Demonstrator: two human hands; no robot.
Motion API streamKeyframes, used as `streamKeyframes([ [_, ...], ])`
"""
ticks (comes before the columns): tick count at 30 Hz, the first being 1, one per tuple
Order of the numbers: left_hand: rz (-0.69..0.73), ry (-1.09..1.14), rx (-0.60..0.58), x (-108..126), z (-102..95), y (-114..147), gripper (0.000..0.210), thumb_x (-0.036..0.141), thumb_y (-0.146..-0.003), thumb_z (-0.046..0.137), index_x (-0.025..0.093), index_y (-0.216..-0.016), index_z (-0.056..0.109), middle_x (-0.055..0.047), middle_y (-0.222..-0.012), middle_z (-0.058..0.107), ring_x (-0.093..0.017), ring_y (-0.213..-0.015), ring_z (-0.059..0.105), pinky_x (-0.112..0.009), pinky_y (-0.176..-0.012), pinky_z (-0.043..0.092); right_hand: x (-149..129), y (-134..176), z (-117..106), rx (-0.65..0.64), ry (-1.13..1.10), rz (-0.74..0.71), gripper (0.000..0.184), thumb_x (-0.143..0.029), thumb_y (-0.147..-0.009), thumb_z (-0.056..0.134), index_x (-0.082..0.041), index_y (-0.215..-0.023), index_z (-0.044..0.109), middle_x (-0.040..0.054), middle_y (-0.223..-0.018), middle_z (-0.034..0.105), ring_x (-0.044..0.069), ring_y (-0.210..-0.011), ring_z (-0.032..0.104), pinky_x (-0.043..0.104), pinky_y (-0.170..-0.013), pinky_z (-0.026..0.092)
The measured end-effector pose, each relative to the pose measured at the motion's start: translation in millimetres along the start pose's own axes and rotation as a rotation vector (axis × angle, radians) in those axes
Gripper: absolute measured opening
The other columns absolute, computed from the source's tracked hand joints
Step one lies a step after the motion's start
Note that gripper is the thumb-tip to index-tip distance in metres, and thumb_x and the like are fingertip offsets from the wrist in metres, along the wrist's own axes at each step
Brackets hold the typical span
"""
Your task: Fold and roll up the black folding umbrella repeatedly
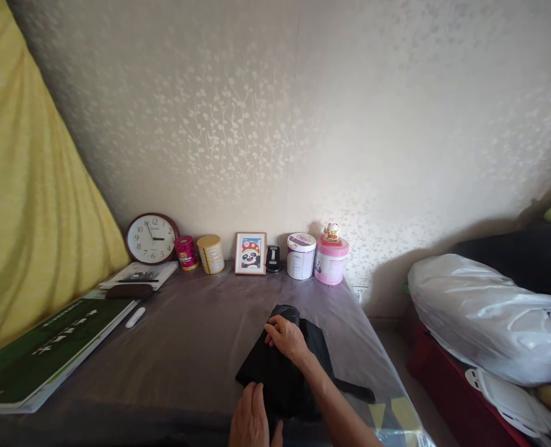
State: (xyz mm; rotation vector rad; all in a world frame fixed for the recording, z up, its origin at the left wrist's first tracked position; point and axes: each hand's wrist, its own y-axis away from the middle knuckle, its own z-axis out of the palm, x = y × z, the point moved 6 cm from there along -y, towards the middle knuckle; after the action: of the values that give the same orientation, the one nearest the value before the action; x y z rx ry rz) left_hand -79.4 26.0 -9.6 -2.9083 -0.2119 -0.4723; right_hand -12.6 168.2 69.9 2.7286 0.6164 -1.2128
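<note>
A black fabric thing (275,372), soft and folded like a collapsed umbrella, lies near the front of the table, with a rolled part at its far end. From its right side a black strap (356,390) sticks out. My right hand (285,338) rests over the upper part, fingers bent and closed on the fabric. Low in the view, my left hand (251,417) grips the near left edge, its fingers together and thumb apart below. The black fabric hides part of what both hands hold.
Along the wall stand a round clock (152,238), a red can (186,253), a yellow tin (210,254), a framed panda picture (250,254) and two tubs (301,256). A green book (56,351) lies left. Beyond the table's right edge is a white plastic bag (484,316).
</note>
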Motion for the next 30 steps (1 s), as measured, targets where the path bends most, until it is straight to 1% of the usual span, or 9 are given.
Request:
streamKeyframes([
  [3, 0.088, 0.047, 0.007, 14.8, -13.8, -4.9, 0.045, 0.024, -0.076, 0.046, 0.016, -0.119, 0.051, -0.012, -0.128, 0.050, -0.027, -0.119, 0.047, -0.039, -0.100, 0.040, -4.1, 4.4, 1.3, -0.005, 0.038, -0.052, 0.020, -0.026, -0.085, 0.042, -0.021, -0.089, 0.061, -0.0028, -0.066, 0.070, 0.012, -0.065, 0.064, 0.020, -0.060, 0.040],
  [5, 0.117, 0.049, 0.017, 23.9, -22.1, -10.3, 0.049, 0.023, -0.075, 0.046, 0.019, -0.123, 0.048, -0.010, -0.134, 0.045, -0.028, -0.123, 0.042, -0.042, -0.104, 0.035, -6.1, 6.9, 2.6, -0.018, 0.063, -0.075, 0.020, -0.023, -0.084, 0.042, -0.023, -0.089, 0.062, -0.0034, -0.069, 0.071, 0.012, -0.067, 0.065, 0.020, -0.060, 0.040],
  [6, 0.168, 0.059, -0.026, 30.0, -22.0, -12.5, 0.053, 0.023, -0.074, 0.048, 0.020, -0.127, 0.044, -0.009, -0.137, 0.042, -0.028, -0.125, 0.040, -0.042, -0.105, 0.034, -7.4, 8.3, 2.9, -0.022, 0.074, -0.088, 0.021, -0.022, -0.084, 0.042, -0.023, -0.090, 0.062, -0.0036, -0.071, 0.071, 0.012, -0.068, 0.065, 0.020, -0.061, 0.041],
  [10, 0.204, 0.021, -0.091, 36.4, -14.3, -17.0, 0.072, 0.017, -0.067, 0.049, 0.015, -0.136, 0.029, -0.011, -0.146, 0.027, -0.029, -0.134, 0.027, -0.045, -0.108, 0.029, -14.7, 18.2, 2.7, -0.037, 0.125, -0.176, 0.023, -0.022, -0.085, 0.043, -0.024, -0.096, 0.063, -0.0034, -0.078, 0.072, 0.013, -0.078, 0.064, 0.021, -0.069, 0.042],
  [14, 0.143, -0.033, -0.066, 31.2, -1.6, -16.7, 0.075, 0.005, -0.062, 0.045, 0.008, -0.135, 0.029, -0.014, -0.146, 0.026, -0.028, -0.135, 0.023, -0.041, -0.108, 0.030, -18.6, 35.2, 2.4, -0.018, 0.178, -0.339, 0.023, -0.027, -0.088, 0.044, -0.026, -0.092, 0.067, -0.0023, -0.084, 0.071, 0.015, -0.088, 0.060, 0.024, -0.078, 0.042],
  [18, 0.131, -0.024, -0.108, 31.4, 4.9, -18.1, 0.076, -0.001, -0.063, 0.037, 0.009, -0.137, 0.026, -0.013, -0.147, 0.024, -0.025, -0.136, 0.021, -0.038, -0.110, 0.028, -8.5, 41.2, 3.3, 0.031, 0.172, -0.486, 0.025, -0.027, -0.090, 0.043, -0.025, -0.090, 0.067, -0.0009, -0.092, 0.070, 0.016, -0.108, 0.052, 0.031, -0.100, 0.031],
  [21, 0.095, 0.003, -0.154, 32.5, 1.3, -21.2, 0.073, -0.001, -0.067, 0.034, 0.009, -0.138, 0.020, -0.013, -0.148, 0.018, -0.025, -0.136, 0.018, -0.040, -0.110, 0.026, 5.4, 27.6, 2.8, 0.067, 0.194, -0.506, 0.027, -0.026, -0.092, 0.040, -0.023, -0.096, 0.066, 0.0017, -0.101, 0.069, 0.018, -0.114, 0.049, 0.039, -0.105, 0.023],
  [26, 0.051, 0.025, -0.301, 33.0, -2.6, -21.2, 0.078, -0.002, -0.064, 0.034, 0.009, -0.138, 0.014, -0.013, -0.149, 0.012, -0.025, -0.137, 0.016, -0.039, -0.109, 0.025, 21.0, -10.2, -2.0, 0.128, 0.240, -0.472, 0.028, -0.023, -0.092, 0.039, -0.023, -0.097, 0.066, 0.0031, -0.102, 0.068, 0.020, -0.114, 0.049, 0.044, -0.106, 0.022],
  [30, 0.016, 0.079, -0.240, 31.1, -8.8, -20.1, 0.084, -0.002, -0.060, 0.037, 0.008, -0.138, 0.011, -0.012, -0.149, 0.013, -0.023, -0.137, 0.018, -0.035, -0.110, 0.024, 29.6, -36.2, -4.1, 0.144, 0.274, -0.433, 0.028, -0.022, -0.091, 0.040, -0.024, -0.095, 0.067, 0.0019, -0.101, 0.069, 0.019, -0.113, 0.051, 0.041, -0.102, 0.029],
])
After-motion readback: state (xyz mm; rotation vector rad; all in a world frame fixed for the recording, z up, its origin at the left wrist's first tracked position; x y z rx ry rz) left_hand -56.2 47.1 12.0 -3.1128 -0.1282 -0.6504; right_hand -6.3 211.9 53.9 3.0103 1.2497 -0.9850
